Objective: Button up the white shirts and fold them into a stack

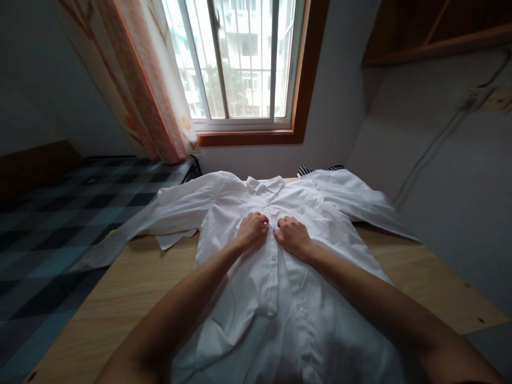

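Head view: white shirt lay front-up on the tabletop.
Left hand and right hand pinched its placket; risk judged: misaligned front halves, from uneven tugging between the 2.

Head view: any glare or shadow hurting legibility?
Head view: the bright window washes out the building outside; head view: the wall shelf sits in shadow; head view: left hand and right hand are readable on the white shirt, whose near end is dim.

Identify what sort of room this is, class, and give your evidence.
Probably a bedroom: what looks like a checked-covered bed on the left, and a patterned curtain beside a window.
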{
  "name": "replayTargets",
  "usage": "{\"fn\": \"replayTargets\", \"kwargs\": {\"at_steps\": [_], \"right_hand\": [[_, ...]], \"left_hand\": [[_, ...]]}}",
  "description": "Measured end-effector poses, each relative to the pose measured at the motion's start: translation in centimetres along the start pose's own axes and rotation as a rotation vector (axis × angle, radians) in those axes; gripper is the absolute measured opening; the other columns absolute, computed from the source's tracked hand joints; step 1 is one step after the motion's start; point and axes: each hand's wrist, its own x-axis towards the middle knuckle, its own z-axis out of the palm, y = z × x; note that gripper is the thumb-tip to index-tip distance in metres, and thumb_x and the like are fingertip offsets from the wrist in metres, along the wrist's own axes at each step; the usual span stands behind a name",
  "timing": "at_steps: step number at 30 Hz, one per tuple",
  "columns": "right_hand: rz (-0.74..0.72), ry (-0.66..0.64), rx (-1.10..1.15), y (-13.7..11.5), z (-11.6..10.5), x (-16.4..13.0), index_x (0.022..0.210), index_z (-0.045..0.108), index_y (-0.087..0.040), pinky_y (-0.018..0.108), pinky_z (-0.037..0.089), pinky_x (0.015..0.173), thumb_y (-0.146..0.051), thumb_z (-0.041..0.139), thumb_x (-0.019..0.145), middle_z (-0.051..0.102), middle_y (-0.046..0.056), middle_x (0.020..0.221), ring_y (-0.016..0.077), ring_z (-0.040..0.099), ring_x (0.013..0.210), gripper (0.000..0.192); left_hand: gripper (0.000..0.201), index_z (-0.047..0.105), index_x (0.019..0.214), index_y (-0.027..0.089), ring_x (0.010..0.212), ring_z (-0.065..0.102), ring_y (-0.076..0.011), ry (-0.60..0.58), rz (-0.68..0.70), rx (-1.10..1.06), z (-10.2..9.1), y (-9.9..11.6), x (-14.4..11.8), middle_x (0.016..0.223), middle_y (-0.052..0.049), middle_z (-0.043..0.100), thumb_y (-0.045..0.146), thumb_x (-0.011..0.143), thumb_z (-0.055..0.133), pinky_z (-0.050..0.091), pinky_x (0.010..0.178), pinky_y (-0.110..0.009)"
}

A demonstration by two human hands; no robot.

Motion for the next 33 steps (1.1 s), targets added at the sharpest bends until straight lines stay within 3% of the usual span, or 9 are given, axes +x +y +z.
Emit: {"fn": "replayTargets", "kwargs": {"at_steps": [5, 9, 14, 22, 25, 30, 33], "right_hand": [[0.064, -0.05, 0.028, 0.0, 0.1, 0.9, 0.096, 0.066, -0.013, 0.031, 0.043, 0.07, -0.02, 0.049, 0.084, 0.069, 0.014, 0.096, 0.0241, 0.064, 0.084, 0.021], [0.151, -0.059, 0.283, 1.2, 0.7, 1.4, 0.083, 0.07, -0.016, 0.028, 0.042, 0.07, -0.02, 0.052, 0.083, 0.072, 0.009, 0.084, 0.0209, 0.065, 0.08, 0.019], [0.275, 0.039, 0.705, 2.3, 1.6, 1.4, 0.078, 0.073, -0.017, 0.023, 0.043, 0.065, -0.024, 0.062, 0.076, 0.072, 0.003, 0.075, 0.0162, 0.064, 0.071, 0.013], [0.223, 0.114, 0.831, 0.7, 0.9, 1.6, 0.08, 0.075, -0.017, 0.026, 0.046, 0.07, -0.022, 0.062, 0.074, 0.074, 0.005, 0.078, 0.0186, 0.067, 0.075, 0.015], [0.239, 0.138, 0.831, 0.5, 1.5, 1.5, 0.082, 0.075, -0.016, 0.028, 0.048, 0.074, -0.021, 0.062, 0.074, 0.075, 0.006, 0.082, 0.0198, 0.068, 0.077, 0.017], [0.273, 0.177, 0.894, 0.7, 3.0, 1.3, 0.086, 0.075, -0.016, 0.029, 0.051, 0.076, -0.024, 0.06, 0.075, 0.075, 0.007, 0.086, 0.0207, 0.069, 0.078, 0.02], [0.282, 0.182, 0.91, 0.8, 3.3, 1.2, 0.089, 0.075, -0.016, 0.031, 0.052, 0.079, -0.024, 0.061, 0.075, 0.075, 0.008, 0.09, 0.0217, 0.07, 0.082, 0.022]], "left_hand": [[0.018, 0.073, 0.083, 0.018, 0.079, 0.063, -0.0181, -0.033, -0.128, -0.194, 1.0, 1.1, 0.7, 0.083, -0.005, 0.071, 0.021, 0.077, 0.056, 0.044, 0.071, -0.025], [0.015, 0.073, 0.083, 0.018, 0.078, 0.063, -0.0167, -0.02, -0.188, -0.239, 1.8, 0.9, 0.9, 0.083, -0.004, 0.072, 0.021, 0.076, 0.061, 0.042, 0.069, -0.024], [0.013, 0.074, 0.082, 0.016, 0.078, 0.063, -0.0169, 0.038, -0.134, -0.293, 1.3, 0.8, 0.8, 0.083, -0.006, 0.073, 0.017, 0.077, 0.062, 0.043, 0.072, -0.024], [0.014, 0.076, 0.076, 0.016, 0.074, 0.065, -0.0177, 0.161, -0.142, -0.4, 0.8, 0.9, 1.0, 0.074, -0.006, 0.072, 0.014, 0.071, 0.063, 0.045, 0.072, -0.026], [0.013, 0.074, 0.073, 0.015, 0.067, 0.063, -0.0157, 0.14, -0.201, -0.575, 1.7, 0.2, 1.3, 0.067, -0.003, 0.07, 0.011, 0.066, 0.064, 0.046, 0.066, -0.024], [0.012, 0.063, 0.067, 0.013, 0.044, 0.051, -0.0098, 0.095, -0.35, -1.105, 2.9, -0.4, 1.6, 0.051, 0.003, 0.057, 0.007, 0.058, 0.068, 0.041, 0.046, -0.021], [0.018, 0.057, 0.065, 0.014, 0.041, 0.05, -0.0089, 0.074, -0.355, -1.259, 3.1, -0.5, 1.7, 0.049, 0.003, 0.055, 0.008, 0.055, 0.071, 0.039, 0.043, -0.02]]}}
